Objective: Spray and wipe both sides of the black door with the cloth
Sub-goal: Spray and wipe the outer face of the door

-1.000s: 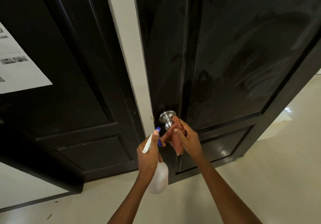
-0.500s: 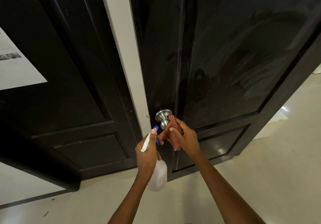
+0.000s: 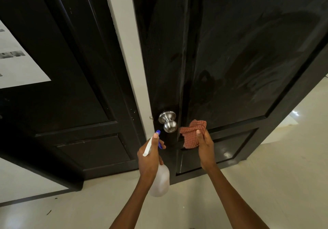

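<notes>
Now the right hand [image 3: 204, 145] has pulled the bunched cloth [image 3: 192, 133] off the knob [image 3: 170, 126], just beside it against the black door [image 3: 248, 51]; the left hand [image 3: 149, 157] grips the spray bottle [image 3: 159, 180] below, so knob wiping looks done

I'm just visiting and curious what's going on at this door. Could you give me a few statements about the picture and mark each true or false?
1. The left hand holds a spray bottle. True.
2. The right hand grips a checked cloth. True.
3. The cloth is wrapped around the door knob. False: it is beside the knob, which is bare.
4. The door is white. False: it is black.
5. The spray bottle stands on the floor. False: it is held in the air.
</notes>
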Tool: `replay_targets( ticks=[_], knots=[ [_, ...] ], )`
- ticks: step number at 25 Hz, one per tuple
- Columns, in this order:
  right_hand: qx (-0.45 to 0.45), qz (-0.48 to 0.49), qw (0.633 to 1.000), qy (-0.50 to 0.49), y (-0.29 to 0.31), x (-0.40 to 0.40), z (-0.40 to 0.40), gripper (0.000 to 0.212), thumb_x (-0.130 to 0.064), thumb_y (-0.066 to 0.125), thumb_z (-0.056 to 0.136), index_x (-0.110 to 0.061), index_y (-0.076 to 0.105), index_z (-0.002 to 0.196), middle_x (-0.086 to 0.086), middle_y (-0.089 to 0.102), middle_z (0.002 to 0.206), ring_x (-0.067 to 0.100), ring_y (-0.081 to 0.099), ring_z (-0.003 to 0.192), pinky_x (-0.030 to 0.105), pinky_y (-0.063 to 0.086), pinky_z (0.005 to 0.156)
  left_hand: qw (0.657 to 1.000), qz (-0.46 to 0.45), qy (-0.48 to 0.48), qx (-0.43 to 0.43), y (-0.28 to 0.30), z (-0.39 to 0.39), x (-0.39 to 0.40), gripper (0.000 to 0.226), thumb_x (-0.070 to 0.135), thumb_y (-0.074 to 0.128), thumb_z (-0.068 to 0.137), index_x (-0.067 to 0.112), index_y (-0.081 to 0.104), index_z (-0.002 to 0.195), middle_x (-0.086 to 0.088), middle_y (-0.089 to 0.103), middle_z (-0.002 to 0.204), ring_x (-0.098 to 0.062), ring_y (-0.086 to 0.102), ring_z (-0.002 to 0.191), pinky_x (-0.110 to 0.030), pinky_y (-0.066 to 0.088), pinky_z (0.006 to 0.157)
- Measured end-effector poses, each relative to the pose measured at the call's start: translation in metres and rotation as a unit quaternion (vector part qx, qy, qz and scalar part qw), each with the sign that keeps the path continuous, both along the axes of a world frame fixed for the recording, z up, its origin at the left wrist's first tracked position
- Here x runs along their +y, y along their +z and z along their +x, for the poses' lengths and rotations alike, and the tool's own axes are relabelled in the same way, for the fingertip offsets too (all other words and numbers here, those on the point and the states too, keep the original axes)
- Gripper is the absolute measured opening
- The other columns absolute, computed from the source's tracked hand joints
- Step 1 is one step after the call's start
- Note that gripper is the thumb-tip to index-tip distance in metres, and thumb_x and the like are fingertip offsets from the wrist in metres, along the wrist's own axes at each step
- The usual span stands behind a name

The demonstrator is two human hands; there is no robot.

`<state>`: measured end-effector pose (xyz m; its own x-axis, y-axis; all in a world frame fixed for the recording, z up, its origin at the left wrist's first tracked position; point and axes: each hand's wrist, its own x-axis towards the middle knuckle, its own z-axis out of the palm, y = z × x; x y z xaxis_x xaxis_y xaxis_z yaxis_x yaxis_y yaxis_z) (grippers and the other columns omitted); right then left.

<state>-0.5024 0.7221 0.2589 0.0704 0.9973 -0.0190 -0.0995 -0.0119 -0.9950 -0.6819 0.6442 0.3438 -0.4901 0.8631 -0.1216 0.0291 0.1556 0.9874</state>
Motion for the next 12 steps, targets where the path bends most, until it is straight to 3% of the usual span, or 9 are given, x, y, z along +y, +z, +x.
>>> replay_targets(
  ticks=[3, 8, 12],
  knots=[
    [0.017, -0.009, 1.0, 0.013, 0.009, 0.004, 0.005, 0.04, -0.032, 0.048, 0.106, -0.024, 0.053, 0.145, -0.003, 0.067, 0.132, 0.012, 0.06, 0.126, 0.029, 0.048, 0.105, 1.0, -0.015, 0.001, 0.002, -0.005, -0.001, 0.003, 0.05, 0.04, 0.045, 0.098, -0.002, 0.07, 0.092, -0.011, 0.071, 0.085, 0.006, 0.065, 0.064, -0.003, 0.043, 0.046],
    [0.024, -0.02, 0.996, 0.079, 0.028, 0.009, -0.013, 0.03, -0.021, 0.045, 0.108, -0.032, 0.055, 0.134, -0.011, 0.069, 0.123, 0.006, 0.065, 0.117, 0.02, 0.054, 0.09, 1.0, -0.025, -0.006, 0.016, -0.006, -0.002, 0.01, 0.053, 0.049, 0.045, 0.094, 0.003, 0.072, 0.089, -0.007, 0.072, 0.083, -0.007, 0.065, 0.063, -0.004, 0.043, 0.046],
    [0.036, -0.03, 0.993, 0.105, 0.016, 0.005, -0.023, 0.033, -0.025, 0.046, 0.107, -0.032, 0.054, 0.138, -0.011, 0.067, 0.129, 0.007, 0.063, 0.122, 0.025, 0.055, 0.096, 0.996, -0.077, -0.044, 0.028, -0.008, -0.003, 0.014, 0.059, 0.059, 0.046, 0.091, 0.006, 0.069, 0.084, -0.011, 0.071, 0.077, -0.012, 0.063, 0.063, -0.007, 0.045, 0.045]
  ],
)
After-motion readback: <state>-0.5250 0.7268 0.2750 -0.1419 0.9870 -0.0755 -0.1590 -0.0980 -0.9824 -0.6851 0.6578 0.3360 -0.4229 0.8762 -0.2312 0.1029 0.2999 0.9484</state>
